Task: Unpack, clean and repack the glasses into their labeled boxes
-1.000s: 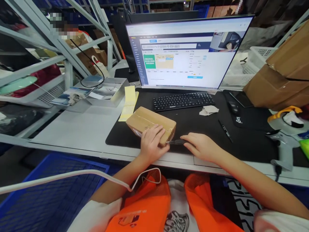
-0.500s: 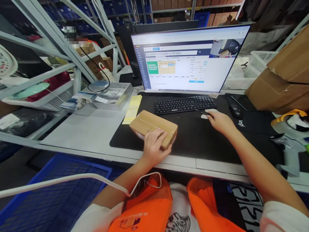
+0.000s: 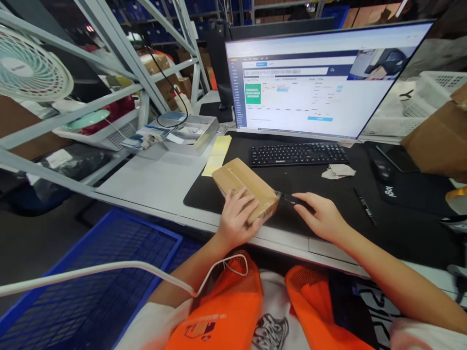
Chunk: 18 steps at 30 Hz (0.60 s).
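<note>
A small brown cardboard box (image 3: 251, 180) sits tilted on the black desk mat (image 3: 314, 182), tape along its top. My left hand (image 3: 239, 216) grips its near side, fingers curled over the top face. In my right hand (image 3: 321, 214) a slim black box cutter (image 3: 286, 197) is pinched between thumb and fingers, and its tip meets the box's right end. Motion blur and the box's edge keep me from seeing how deep the blade sits. A dark pen (image 3: 365, 206) lies on the mat, right of my right hand.
Behind the mat stand a keyboard (image 3: 299, 153) and a lit monitor (image 3: 292, 107). Crumpled white paper (image 3: 338, 171), a mouse (image 3: 379, 170) and a phone (image 3: 397, 158) lie to the right. Yellow slips (image 3: 217, 155) and a grey tray (image 3: 204, 138) are at left. A blue crate (image 3: 109, 272) is below.
My right hand has come from near the white paper to the box's right end with the box cutter. The pen and paper now show uncovered. My left hand stays on the box; the view has shifted.
</note>
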Each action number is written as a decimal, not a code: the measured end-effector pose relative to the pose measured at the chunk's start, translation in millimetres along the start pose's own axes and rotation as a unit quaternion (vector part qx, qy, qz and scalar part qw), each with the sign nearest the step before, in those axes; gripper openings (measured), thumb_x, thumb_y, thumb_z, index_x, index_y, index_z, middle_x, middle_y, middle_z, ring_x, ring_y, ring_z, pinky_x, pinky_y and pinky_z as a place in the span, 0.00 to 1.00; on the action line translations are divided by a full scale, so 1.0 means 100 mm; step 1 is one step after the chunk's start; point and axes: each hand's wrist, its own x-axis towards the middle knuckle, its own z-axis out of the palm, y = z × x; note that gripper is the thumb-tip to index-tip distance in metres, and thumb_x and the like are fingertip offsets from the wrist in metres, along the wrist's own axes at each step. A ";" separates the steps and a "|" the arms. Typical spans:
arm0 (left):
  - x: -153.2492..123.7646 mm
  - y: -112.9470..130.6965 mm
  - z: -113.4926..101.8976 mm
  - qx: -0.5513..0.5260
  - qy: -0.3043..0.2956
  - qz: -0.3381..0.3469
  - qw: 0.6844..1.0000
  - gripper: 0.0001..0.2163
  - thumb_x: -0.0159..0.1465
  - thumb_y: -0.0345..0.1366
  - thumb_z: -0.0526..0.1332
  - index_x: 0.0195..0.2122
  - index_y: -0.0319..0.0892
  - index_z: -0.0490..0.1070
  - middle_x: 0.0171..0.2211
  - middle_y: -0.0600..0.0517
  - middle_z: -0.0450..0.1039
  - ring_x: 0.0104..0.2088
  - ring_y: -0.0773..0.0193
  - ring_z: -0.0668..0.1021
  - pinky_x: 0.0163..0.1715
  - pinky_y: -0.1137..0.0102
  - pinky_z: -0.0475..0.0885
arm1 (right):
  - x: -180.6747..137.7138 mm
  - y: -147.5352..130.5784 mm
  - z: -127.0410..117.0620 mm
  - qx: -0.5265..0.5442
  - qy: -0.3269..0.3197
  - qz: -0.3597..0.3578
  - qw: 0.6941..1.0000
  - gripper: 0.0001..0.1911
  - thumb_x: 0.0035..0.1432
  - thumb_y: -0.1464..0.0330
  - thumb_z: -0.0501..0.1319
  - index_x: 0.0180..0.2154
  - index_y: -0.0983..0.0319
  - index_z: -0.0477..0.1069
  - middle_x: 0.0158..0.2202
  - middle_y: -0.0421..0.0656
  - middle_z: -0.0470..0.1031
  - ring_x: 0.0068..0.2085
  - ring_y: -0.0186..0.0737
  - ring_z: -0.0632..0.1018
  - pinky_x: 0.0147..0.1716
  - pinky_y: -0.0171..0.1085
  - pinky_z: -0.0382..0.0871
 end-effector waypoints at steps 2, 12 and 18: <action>-0.01 0.00 0.00 -0.003 0.005 0.010 1.000 0.14 0.63 0.35 0.62 0.49 0.41 0.77 0.48 0.42 0.81 0.62 0.44 0.76 0.65 0.43 0.64 | -0.20 -0.08 0.00 -0.026 -0.036 -0.030 0.999 0.16 0.72 0.61 0.55 0.52 0.61 0.76 0.40 0.48 0.82 0.37 0.43 0.82 0.36 0.41 0.76; 0.03 -0.02 0.11 -0.005 0.052 0.044 0.998 0.11 0.65 0.32 0.61 0.47 0.40 0.77 0.45 0.43 0.82 0.53 0.48 0.82 0.60 0.46 0.70 | -0.25 -0.27 0.12 -0.092 -0.065 -0.086 0.990 0.15 0.73 0.64 0.55 0.53 0.64 0.74 0.38 0.46 0.80 0.35 0.42 0.81 0.35 0.40 0.72; 0.03 -0.01 0.09 -0.019 0.049 0.039 0.998 0.12 0.64 0.30 0.61 0.48 0.39 0.76 0.46 0.41 0.82 0.54 0.47 0.81 0.61 0.45 0.69 | -0.23 -0.28 0.02 -0.102 -0.090 -0.090 0.987 0.15 0.73 0.64 0.55 0.54 0.63 0.74 0.38 0.45 0.80 0.35 0.42 0.80 0.35 0.40 0.71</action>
